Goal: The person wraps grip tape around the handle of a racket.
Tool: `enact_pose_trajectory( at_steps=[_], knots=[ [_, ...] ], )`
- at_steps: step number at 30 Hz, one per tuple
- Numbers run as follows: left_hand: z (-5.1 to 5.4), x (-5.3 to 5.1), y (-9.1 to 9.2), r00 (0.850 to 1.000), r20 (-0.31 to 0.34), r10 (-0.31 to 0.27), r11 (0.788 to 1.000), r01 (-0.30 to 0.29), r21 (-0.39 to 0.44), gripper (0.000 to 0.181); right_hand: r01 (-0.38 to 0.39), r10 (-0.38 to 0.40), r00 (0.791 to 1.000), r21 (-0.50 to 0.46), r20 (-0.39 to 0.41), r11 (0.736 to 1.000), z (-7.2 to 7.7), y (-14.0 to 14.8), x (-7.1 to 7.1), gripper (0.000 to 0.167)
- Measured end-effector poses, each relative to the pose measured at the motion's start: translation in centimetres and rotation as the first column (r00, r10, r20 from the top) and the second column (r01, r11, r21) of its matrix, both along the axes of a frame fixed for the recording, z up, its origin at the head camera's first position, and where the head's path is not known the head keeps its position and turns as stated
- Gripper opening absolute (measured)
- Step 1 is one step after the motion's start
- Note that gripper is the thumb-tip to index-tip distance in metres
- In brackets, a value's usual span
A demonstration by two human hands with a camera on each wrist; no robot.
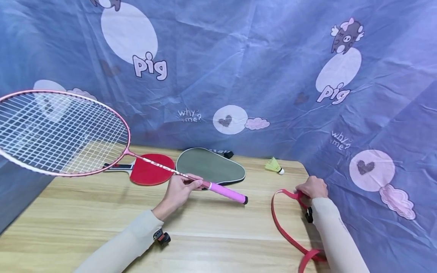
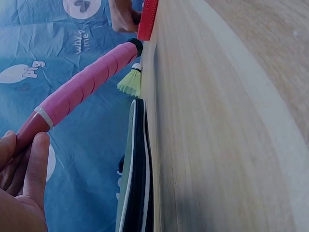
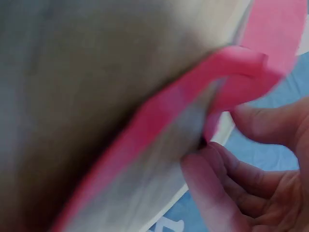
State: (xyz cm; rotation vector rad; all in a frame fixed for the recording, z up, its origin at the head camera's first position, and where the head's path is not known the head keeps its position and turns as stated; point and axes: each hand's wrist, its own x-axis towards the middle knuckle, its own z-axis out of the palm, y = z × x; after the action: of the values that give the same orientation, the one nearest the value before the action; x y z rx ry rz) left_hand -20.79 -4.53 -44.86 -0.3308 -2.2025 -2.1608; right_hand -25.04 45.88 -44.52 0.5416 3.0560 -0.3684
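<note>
My left hand holds a badminton racket where the shaft meets the pink-wrapped handle. The strung head points left, raised above the table, and the black butt end faces right. In the left wrist view, thumb and fingers pinch the cone below the pink handle wrap. At the table's right side, my right hand pinches a long, flat red grip tape. That tape loops over the tabletop toward the near edge and runs partly under the right forearm. In the right wrist view, the tape is twisted near thumb and fingers.
A red table tennis bat lies at the back left, partly behind the racket shaft. Beside it is a grey-green bat case. A yellow shuttlecock lies at the back right. Blue printed cloth hangs around the wooden table.
</note>
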Motion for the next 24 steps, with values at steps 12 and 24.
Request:
enact_pose_trajectory(
  at_steps=[12, 24],
  knots=[
    [-0.2, -0.3, -0.1, 1.0, 0.006, 0.003, 1.0, -0.004, 0.023, 0.019, -0.036, 0.036, 0.999, -0.041, -0.012, 0.999, -0.3, 0.0, 0.0, 0.027],
    [-0.2, -0.7, -0.4, 1.0, 0.007, -0.004, 1.0, 0.004, 0.01, 0.021, -0.375, -0.164, 0.906, -0.92, -0.39, 0.116, 1.3, -5.0, 0.0, 0.027]
  ],
)
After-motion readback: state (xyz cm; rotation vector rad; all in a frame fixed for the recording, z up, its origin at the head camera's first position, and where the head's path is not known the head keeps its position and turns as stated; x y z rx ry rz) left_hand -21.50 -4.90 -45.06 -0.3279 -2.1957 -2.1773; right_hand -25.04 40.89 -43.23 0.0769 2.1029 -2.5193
